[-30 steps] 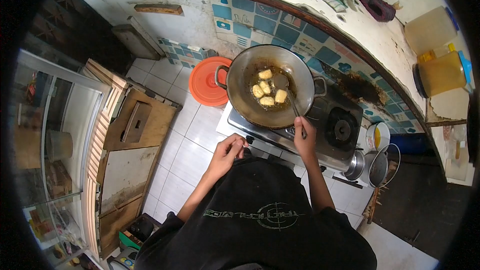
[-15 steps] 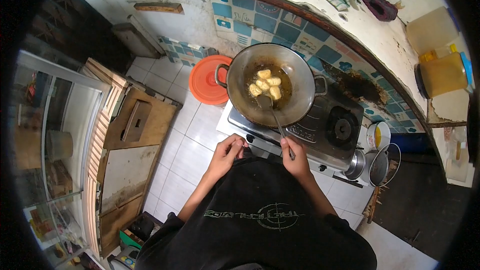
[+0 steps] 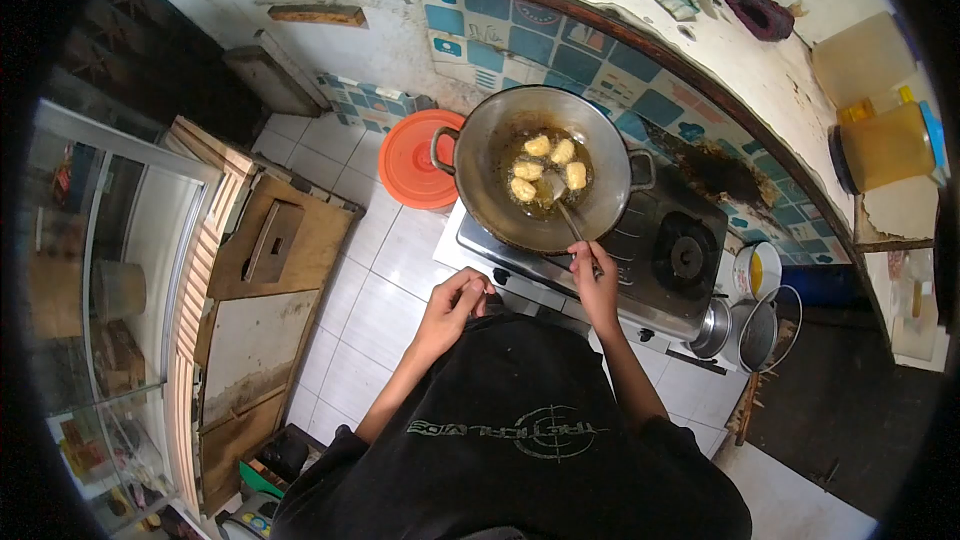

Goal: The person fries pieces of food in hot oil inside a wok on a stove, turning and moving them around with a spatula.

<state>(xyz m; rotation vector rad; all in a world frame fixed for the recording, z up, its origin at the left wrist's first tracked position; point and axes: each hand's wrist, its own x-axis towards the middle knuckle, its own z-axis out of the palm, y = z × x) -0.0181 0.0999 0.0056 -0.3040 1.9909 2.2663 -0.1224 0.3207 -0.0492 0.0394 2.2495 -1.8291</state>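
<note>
A large metal wok (image 3: 612, 145) with two side handles sits on the gas stove (image 3: 640, 270). In its dark oil lie several pieces of golden frying food (image 3: 576, 175), spread in a loose ring. My right hand (image 3: 596, 280) grips the handle of a metal spatula (image 3: 568, 219), whose blade is in the oil among the pieces. My left hand (image 3: 455, 308) is closed in front of my body, near the stove's front edge. Whether anything is between its curled fingers I cannot make out.
An orange lidded bucket (image 3: 415, 162) stands left of the wok. Right of the stove's second burner (image 3: 686, 258) are a white pot (image 3: 757, 270) and other metal pots. A wooden cabinet (image 3: 265, 270) stands to the left. A shelf (image 3: 640, 0) with containers curves overhead.
The spatula blade has moved right and slightly up in the wok, and my right hand has moved up towards it. The food pieces have shifted right and spread apart. My left hand stays put.
</note>
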